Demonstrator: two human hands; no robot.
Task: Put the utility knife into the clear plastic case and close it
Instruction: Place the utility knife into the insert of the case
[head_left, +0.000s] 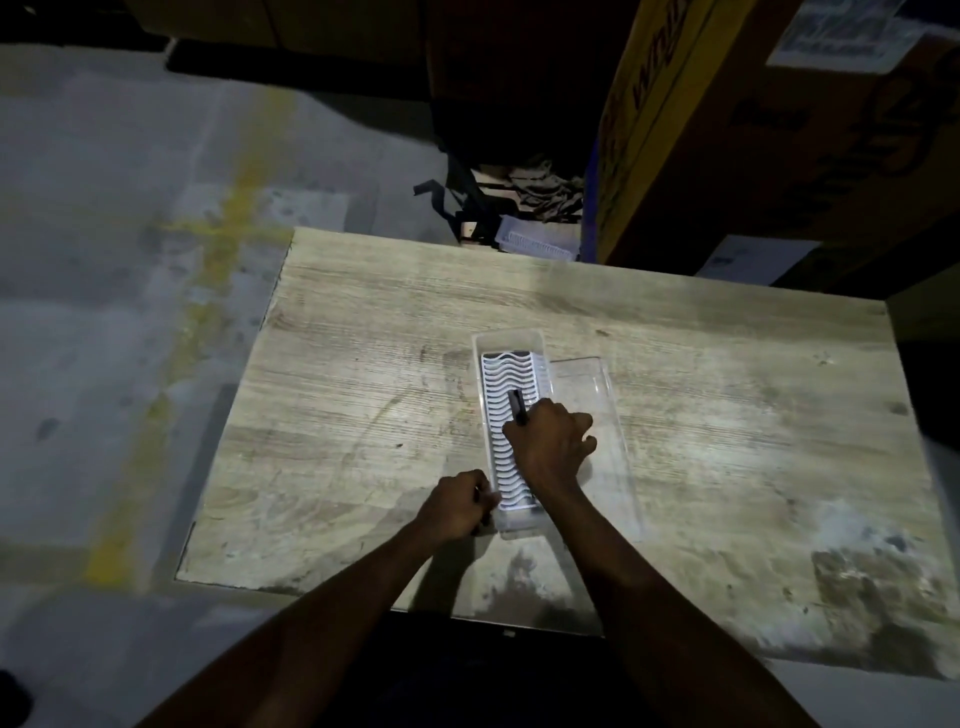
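Nearest the camera, two bare forearms reach forward over the wood-grain table (363, 364). The left hand (457, 506) is curled closed at the near left corner of the clear plastic case (519, 527), fingers pressed against its edge; whether it pinches the wall or only steadies it cannot be told. The right hand (550, 447) is closed around the rear of the utility knife (518, 408), knuckles up, thumb spread to the right over the case's lid side.

The knife is dark and slim. Only its front end shows beyond the fingers, pointing away from the person. It lies over the white wavy-ribbed insert (506, 384) in the case's base tray, at about the middle of the insert's length; whether it touches the ribs cannot be told.

The case lies open, lengthwise away from the person, near the table's centre. Its transparent lid (597, 395) lies flat on the table to the right of the base tray.

Beyond the table's far edge, on the floor, a similar ribbed tray (537, 244) lies beside a large cardboard box (727, 156).
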